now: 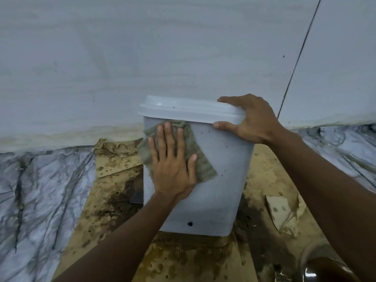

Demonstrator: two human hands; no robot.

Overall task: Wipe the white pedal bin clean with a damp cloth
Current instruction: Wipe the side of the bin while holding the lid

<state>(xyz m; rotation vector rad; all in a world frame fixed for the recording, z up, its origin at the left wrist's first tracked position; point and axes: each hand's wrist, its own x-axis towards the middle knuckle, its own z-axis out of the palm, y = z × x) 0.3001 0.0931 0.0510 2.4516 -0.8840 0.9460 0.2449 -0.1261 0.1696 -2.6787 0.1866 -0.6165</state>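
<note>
The white pedal bin [219, 180] stands upright on stained cardboard against the wall, its lid [183, 108] closed. Dark specks dot its front, and one larger black spot sits near the bottom. My left hand [173, 165] lies flat, fingers spread, pressing a grey-green cloth [203, 167] against the upper left of the bin's front. My right hand [250, 121] grips the right end of the lid rim, thumb on the front and fingers over the top.
Wet, dirt-stained cardboard [114, 210] covers the floor under the bin. Marbled grey floor [40, 190] shows at left and right. A white wall [162, 47] stands right behind. A clear jar [325, 265] sits at the bottom right, torn cardboard [284, 216] beside the bin.
</note>
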